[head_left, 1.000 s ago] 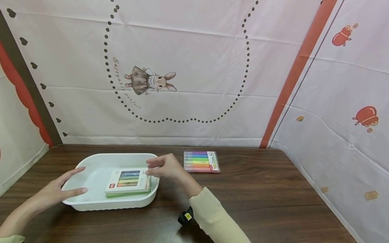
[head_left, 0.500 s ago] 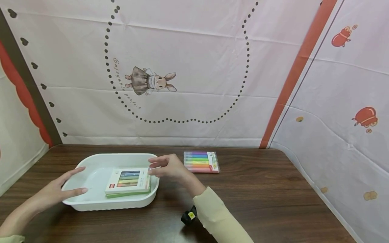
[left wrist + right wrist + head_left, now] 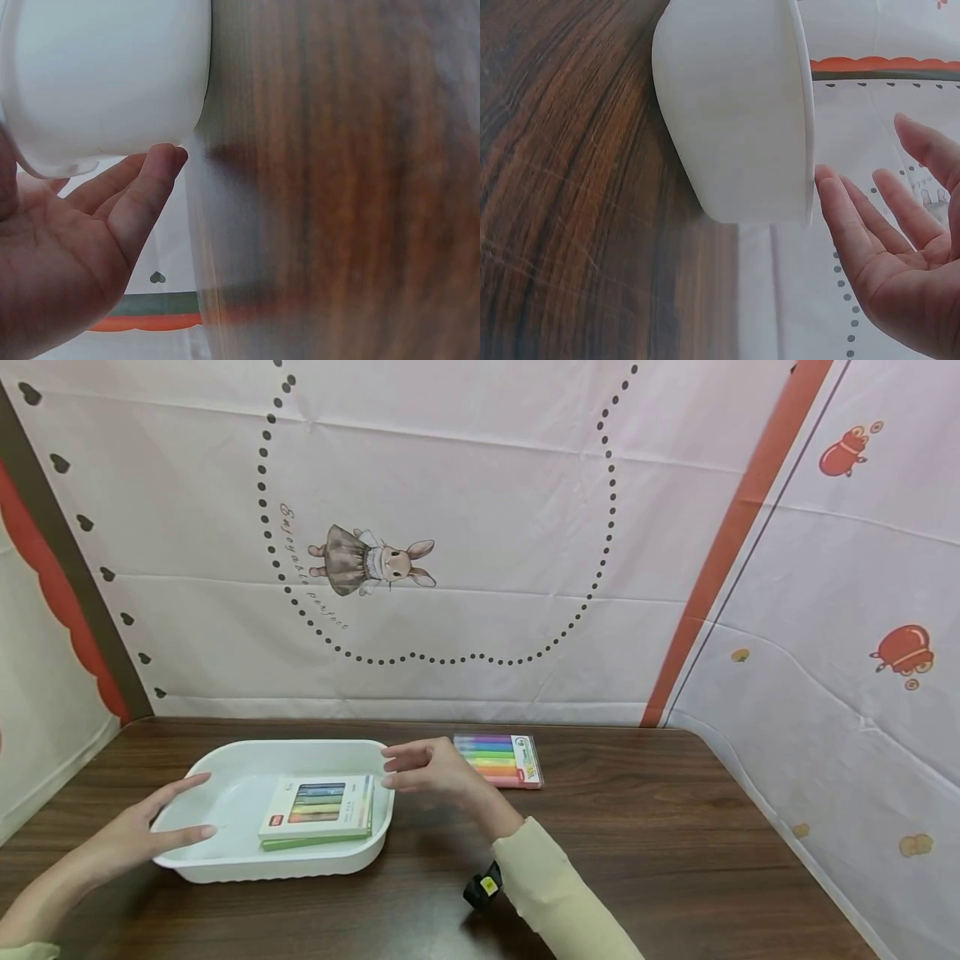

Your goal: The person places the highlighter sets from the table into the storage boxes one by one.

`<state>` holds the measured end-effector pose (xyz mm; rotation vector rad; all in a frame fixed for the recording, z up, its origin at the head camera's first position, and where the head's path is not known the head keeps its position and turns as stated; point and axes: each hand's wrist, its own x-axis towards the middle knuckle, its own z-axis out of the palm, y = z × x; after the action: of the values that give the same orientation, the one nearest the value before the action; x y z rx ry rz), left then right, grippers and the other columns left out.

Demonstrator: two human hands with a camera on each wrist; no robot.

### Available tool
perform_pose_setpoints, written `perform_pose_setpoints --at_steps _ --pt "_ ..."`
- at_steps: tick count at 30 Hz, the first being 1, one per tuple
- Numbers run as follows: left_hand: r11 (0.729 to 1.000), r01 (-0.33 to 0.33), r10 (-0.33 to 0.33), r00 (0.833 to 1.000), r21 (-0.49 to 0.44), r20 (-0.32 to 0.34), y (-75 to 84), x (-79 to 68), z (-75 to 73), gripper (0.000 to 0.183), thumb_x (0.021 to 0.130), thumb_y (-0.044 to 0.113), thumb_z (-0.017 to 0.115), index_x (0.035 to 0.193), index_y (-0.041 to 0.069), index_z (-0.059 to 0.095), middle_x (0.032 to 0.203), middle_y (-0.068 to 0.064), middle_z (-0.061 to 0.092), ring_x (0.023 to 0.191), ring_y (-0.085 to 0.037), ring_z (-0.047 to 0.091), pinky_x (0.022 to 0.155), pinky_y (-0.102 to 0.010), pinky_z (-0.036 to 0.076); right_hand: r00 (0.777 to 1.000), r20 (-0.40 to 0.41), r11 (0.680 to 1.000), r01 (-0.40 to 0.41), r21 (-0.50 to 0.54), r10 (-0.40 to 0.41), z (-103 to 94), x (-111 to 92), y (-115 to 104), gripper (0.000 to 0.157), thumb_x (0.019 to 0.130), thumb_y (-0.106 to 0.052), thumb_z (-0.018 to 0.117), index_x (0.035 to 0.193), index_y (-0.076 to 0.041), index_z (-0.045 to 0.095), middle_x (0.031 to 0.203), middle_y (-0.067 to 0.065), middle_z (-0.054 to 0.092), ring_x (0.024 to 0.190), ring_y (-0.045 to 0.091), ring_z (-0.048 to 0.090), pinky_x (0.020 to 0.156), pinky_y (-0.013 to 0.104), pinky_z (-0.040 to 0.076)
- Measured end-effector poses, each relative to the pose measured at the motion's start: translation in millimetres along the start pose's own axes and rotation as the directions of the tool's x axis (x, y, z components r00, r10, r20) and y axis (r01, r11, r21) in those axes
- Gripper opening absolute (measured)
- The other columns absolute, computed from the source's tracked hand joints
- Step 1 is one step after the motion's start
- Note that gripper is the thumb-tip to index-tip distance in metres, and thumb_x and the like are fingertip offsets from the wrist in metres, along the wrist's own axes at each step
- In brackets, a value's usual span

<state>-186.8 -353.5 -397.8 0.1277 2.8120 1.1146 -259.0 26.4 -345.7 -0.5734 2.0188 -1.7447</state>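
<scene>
A white plastic tray [image 3: 247, 852] sits on the table, its left end held by my left hand [image 3: 135, 831]. The thumb and a finger reach over the rim; in the left wrist view other fingers [image 3: 161, 161] touch the outer wall. Inside the tray lies a white windowed box of pens [image 3: 352, 806], stacked on a green-edged box [image 3: 315, 841]. My right hand [image 3: 438, 772] is just by the tray's right rim, fingers loosely spread and nothing in them. In the right wrist view its fingertips [image 3: 826, 176] are at the rim; contact is unclear.
A clear pack of rainbow-coloured markers [image 3: 495, 762] lies right of the tray, partly behind the right hand. A black wrist device [image 3: 482, 887] with a yellow mark is at the right wrist. A printed cloth [image 3: 487, 543] hangs behind the brown table [image 3: 675, 843].
My right hand has drifted right, away from the pen box to the tray's right rim, covering part of the marker pack. Left hand, tray and boxes look the same.
</scene>
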Motion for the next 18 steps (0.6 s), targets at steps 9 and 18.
perform_pose_setpoints --at_steps 9,18 --pt "1.000 -0.001 0.001 1.000 -0.001 -0.004 -3.2 0.6 0.8 0.079 0.087 0.033 0.059 0.145 0.005 0.012 0.137 -0.043 0.013 0.117 -0.061 0.020 0.080 -0.069 0.028 0.999 0.020 0.999 0.025 0.037 -0.026 -9.0 -2.1 -1.0 0.042 0.077 -0.002 0.069 0.117 0.002 0.059 0.110 0.021 0.062 0.087 0.015 0.064 0.084 0.043 0.049" --pt "1.000 0.002 -0.002 1.000 0.014 -0.007 2.0 -0.3 -0.5 0.079 0.088 0.033 0.059 0.144 0.004 0.011 0.136 -0.044 0.014 0.116 -0.061 0.021 0.080 -0.069 0.028 0.998 0.050 0.998 0.046 0.046 -0.049 -22.5 -4.7 3.7 0.043 0.078 0.000 0.067 0.120 0.001 0.057 0.117 0.025 0.057 0.092 0.019 0.063 0.084 0.042 0.049"
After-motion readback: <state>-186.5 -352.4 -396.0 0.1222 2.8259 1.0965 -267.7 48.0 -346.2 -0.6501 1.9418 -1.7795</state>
